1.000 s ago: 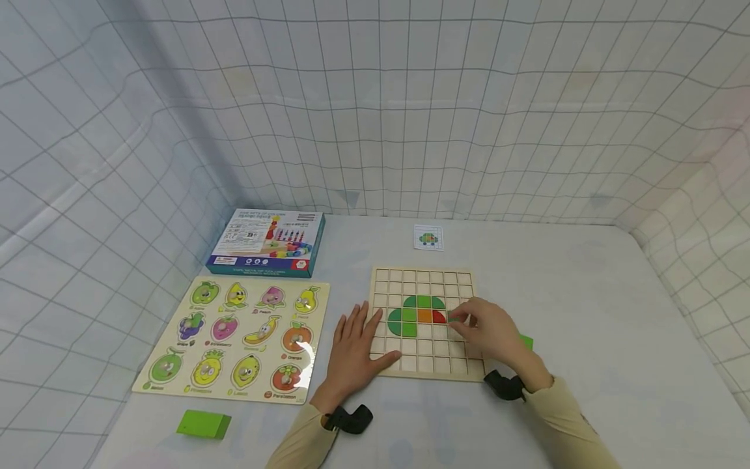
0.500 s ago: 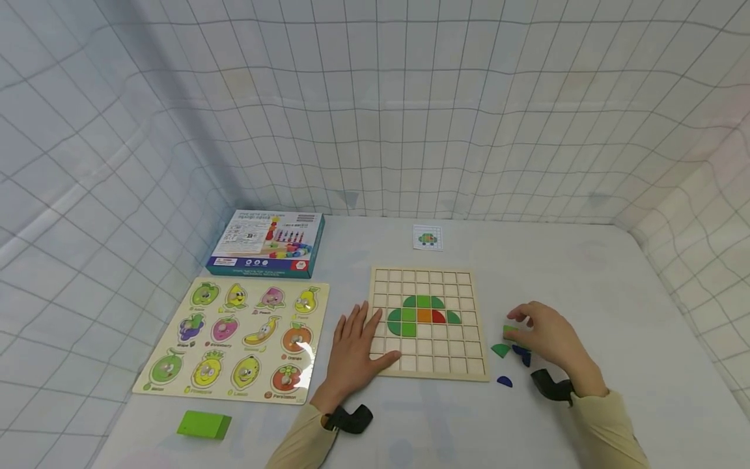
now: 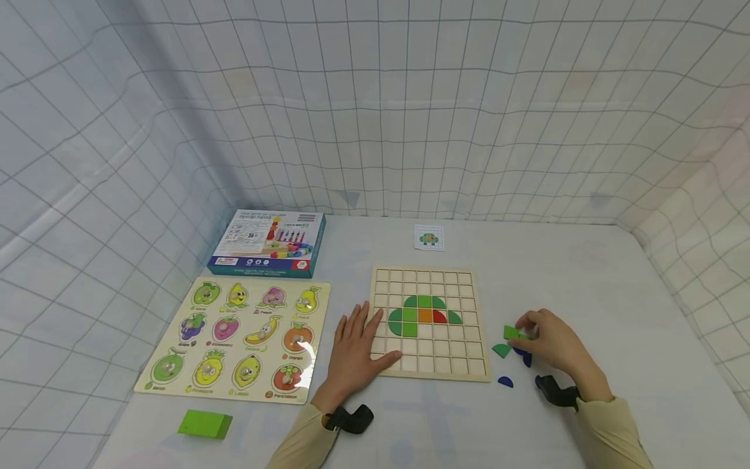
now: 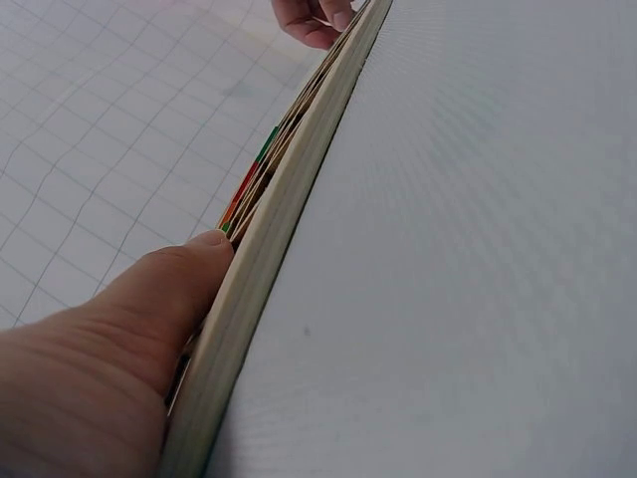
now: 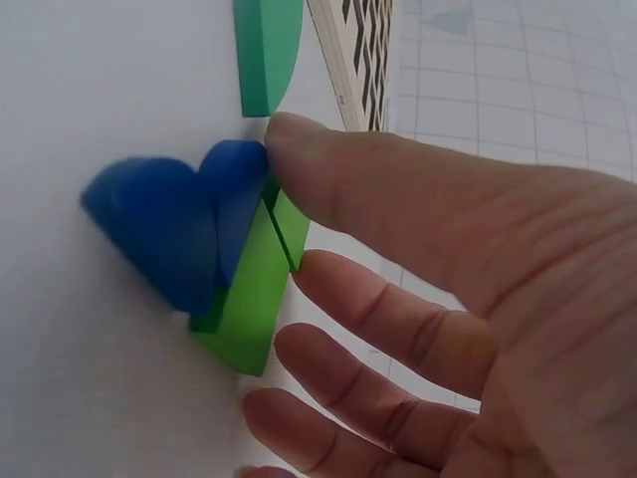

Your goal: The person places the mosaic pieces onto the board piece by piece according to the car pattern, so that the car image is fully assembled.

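My left hand [image 3: 355, 358] lies flat with spread fingers on the left edge of a square wooden grid board [image 3: 433, 366], its thumb over the front corner. Green, orange and red pieces fill some cells, among them a red quarter-round [image 3: 439, 316] and a green quarter-round [image 3: 454, 317] beside it. Right of the board, my right hand [image 3: 553, 342] has thumb and index finger on either side of a light green square block [image 5: 291, 221]. Another light green square block [image 5: 247, 309] and blue half-round pieces [image 5: 149, 224] lie against it. A darker green quarter-round [image 3: 501, 350] lies nearer the board.
A blue half-round [image 3: 506, 382] lies apart near the board's front right corner. Behind the board is a small pattern card [image 3: 429, 238]. At the left are a fruit puzzle board [image 3: 234, 339], a printed box [image 3: 266, 242] and a green block [image 3: 205, 424].
My right hand let go of a green quarter-round in a cell right of the red piece, then moved right to the loose pieces. My left hand stayed still.
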The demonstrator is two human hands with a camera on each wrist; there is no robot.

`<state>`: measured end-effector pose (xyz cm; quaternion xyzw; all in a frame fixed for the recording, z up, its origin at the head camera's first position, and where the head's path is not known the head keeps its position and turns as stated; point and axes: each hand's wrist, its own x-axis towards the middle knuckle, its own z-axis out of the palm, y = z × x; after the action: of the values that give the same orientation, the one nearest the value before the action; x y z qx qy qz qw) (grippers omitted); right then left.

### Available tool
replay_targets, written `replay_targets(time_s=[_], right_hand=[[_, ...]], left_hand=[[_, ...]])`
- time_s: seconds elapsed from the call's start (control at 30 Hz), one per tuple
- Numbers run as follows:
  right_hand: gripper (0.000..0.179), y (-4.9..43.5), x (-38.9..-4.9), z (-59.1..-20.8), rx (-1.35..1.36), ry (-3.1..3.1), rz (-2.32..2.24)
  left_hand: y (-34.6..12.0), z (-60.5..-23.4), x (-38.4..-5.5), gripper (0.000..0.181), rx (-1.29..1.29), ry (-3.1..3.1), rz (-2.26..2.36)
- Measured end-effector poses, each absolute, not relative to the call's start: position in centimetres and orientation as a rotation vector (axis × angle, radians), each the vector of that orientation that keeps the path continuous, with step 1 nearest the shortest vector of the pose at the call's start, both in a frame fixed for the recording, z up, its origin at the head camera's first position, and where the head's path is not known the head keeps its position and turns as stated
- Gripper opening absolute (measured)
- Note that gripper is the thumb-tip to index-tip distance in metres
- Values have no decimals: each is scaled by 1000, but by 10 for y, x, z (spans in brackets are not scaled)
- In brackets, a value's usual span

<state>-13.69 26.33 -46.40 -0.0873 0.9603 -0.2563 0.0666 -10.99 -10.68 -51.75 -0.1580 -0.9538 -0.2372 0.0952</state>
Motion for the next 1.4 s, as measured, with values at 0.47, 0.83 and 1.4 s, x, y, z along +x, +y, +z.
replay_targets(time_s=[0.47, 0.83, 1.4], right_hand=[[31, 261, -139, -467, -211, 2855, -824], [32, 261, -141, -470, -226, 2855, -880], [23, 252, -139, -471, -165, 2919, -947]], left_hand=[[-107, -518, -111, 84, -470, -2836, -693], [-107, -518, -111, 85, -469, -2839, -700], [-107, -517, -110, 84, -468, -2840, -700]])
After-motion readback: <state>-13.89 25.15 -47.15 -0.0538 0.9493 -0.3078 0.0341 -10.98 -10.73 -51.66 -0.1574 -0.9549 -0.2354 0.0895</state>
